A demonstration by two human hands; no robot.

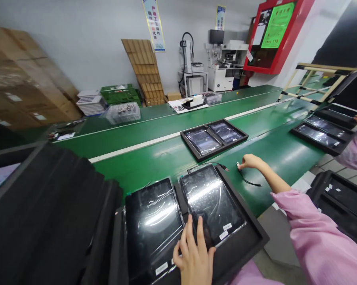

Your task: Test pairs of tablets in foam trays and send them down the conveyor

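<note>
A black tray (pixel 249 241) at the near edge of the green belt holds two black tablets wrapped in clear film. My left hand (pixel 194 257) rests on the near end of the right tablet (pixel 210 198), fingers stretched flat. The left tablet (pixel 151 221) lies beside it. My right hand (pixel 249 161) reaches out over the belt to the right of the tray, fingers closed in a pinch on a thin black cable (pixel 248 181) with a small white plug end.
A second tray (pixel 214 136) with two wrapped tablets sits farther along the belt (pixel 166 158). More trays (pixel 321 136) lie at the right, where another person's pink sleeve (pixel 355 150) shows. Black foam trays (pixel 47 213) are stacked at left. Cardboard boxes, crates and machines stand behind.
</note>
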